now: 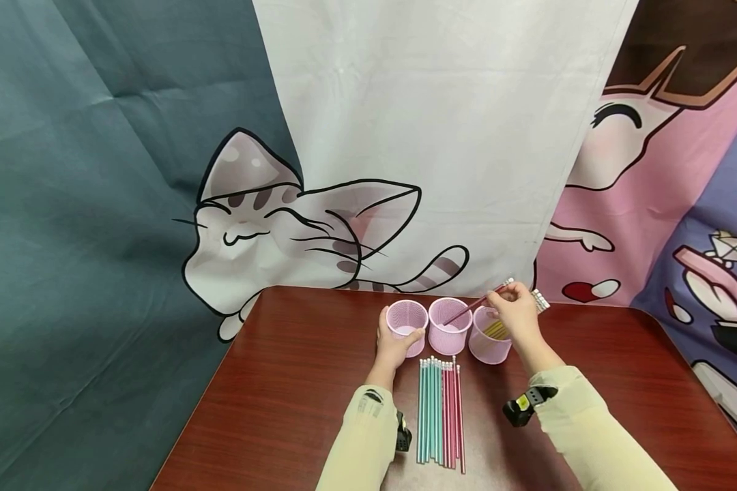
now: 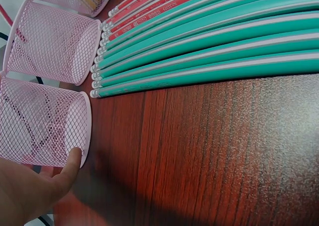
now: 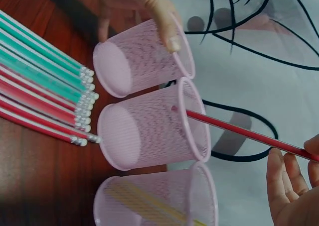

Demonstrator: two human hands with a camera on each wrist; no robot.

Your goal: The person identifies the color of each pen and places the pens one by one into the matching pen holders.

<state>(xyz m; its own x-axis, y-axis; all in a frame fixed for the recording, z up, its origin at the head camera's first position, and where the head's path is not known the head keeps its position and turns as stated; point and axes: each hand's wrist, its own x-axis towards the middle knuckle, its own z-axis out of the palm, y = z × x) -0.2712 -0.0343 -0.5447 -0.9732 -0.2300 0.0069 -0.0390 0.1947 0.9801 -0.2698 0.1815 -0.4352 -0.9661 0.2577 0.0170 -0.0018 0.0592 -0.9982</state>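
Three pink mesh pencil cups stand in a row. My left hand [image 1: 393, 346] grips the left cup [image 1: 414, 348], its thumb across the near side. Over at the right, my right hand [image 1: 519, 315] pinches a red pencil [image 3: 239, 130] near its eraser end. That pencil slants down to the left, its lower end inside the mouth of the middle cup [image 1: 447, 344]. Yellow pencils [image 1: 497, 330] lean in the right cup [image 1: 488, 350], partly covered by my right hand in the head view.
In front of the cups, several green pencils [image 1: 430, 409] lie beside several red pencils [image 1: 451, 416], white erasers toward the cups. They rest on a dark red wooden table [image 1: 282, 382]. A printed cloth [image 1: 448, 136] hangs behind its back edge.
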